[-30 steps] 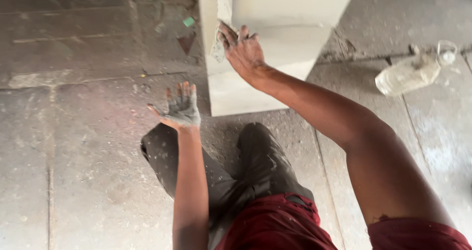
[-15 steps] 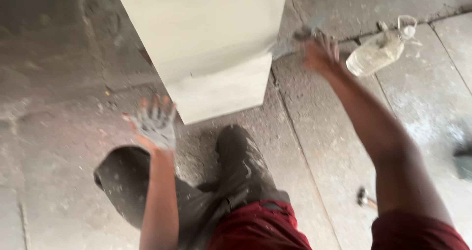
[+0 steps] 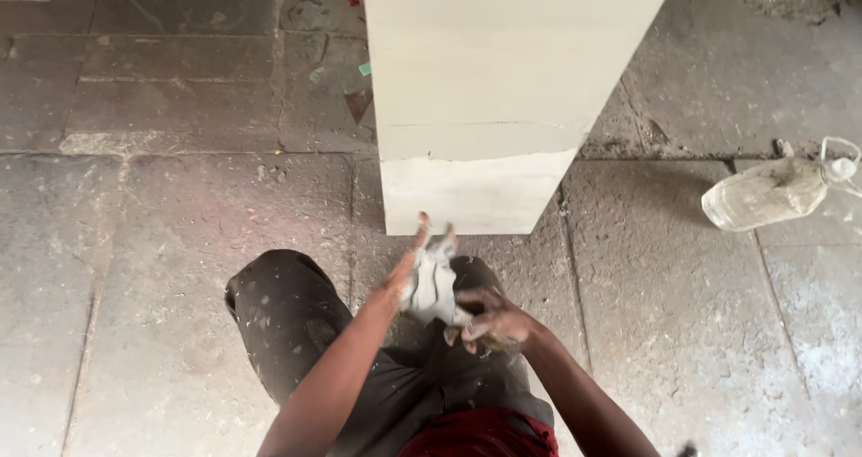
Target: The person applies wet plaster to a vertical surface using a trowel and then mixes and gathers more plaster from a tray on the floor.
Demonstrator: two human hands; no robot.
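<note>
My left hand (image 3: pixel 429 282) is raised in front of me with its fingers straight and apart. Its palm is smeared with white paste. My right hand (image 3: pixel 496 324) rests against that palm with its fingers curled, and I cannot see whether anything is in them. Both hands hover above my knees, just short of the base of a cream square pillar (image 3: pixel 485 89), which has a thin line across its lower part.
My knees in dusty dark trousers (image 3: pixel 287 318) are bent over a grey stone-slab floor (image 3: pixel 162 241). A clear plastic bottle (image 3: pixel 768 195) lies on the floor at the right. Small green and red scraps (image 3: pixel 361 84) lie left of the pillar.
My right hand has come down from the pillar's right side to meet my left palm. My left hand has moved toward the middle. The view has shifted, so the pillar sits centred.
</note>
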